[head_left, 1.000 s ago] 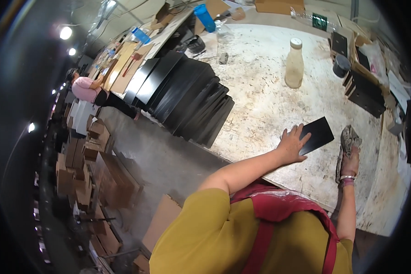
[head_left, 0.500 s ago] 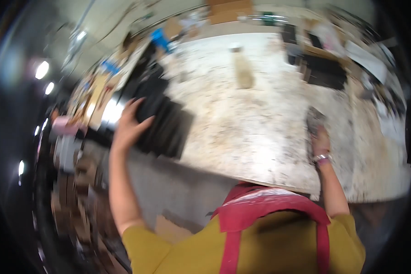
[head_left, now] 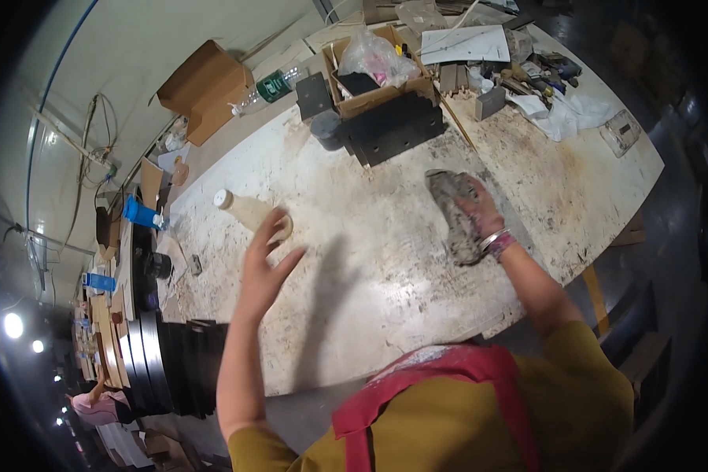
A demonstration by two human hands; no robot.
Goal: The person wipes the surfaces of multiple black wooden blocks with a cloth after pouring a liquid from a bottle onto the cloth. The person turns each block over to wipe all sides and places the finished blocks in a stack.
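My left hand (head_left: 266,271) is raised over the worktable with thumb and fingers spread, holding nothing. Just beyond its fingertips, and partly behind them, lies a pale cloudy bottle (head_left: 245,211) with a white cap, on its side or nearly so. On the right, my right hand (head_left: 484,211) grips a dirty grey rag (head_left: 452,232) that is pressed flat on the stained white worktable (head_left: 385,263). A bracelet shows at that wrist. A stack of black panels (head_left: 182,366) stands by the table's left edge, beside my left forearm.
Black plates with holes (head_left: 397,130) sit before a cardboard box (head_left: 429,94) of plastic bags at the back. Hand tools (head_left: 539,75) lie at the far right. An open brown carton (head_left: 204,90) and a green-labelled bottle (head_left: 274,86) stand far left. Another person (head_left: 98,405) is at lower left.
My view has turned right. My left hand has left the stack of black panels and now hangs near the cloudy bottle. My right hand still holds the rag on the table.
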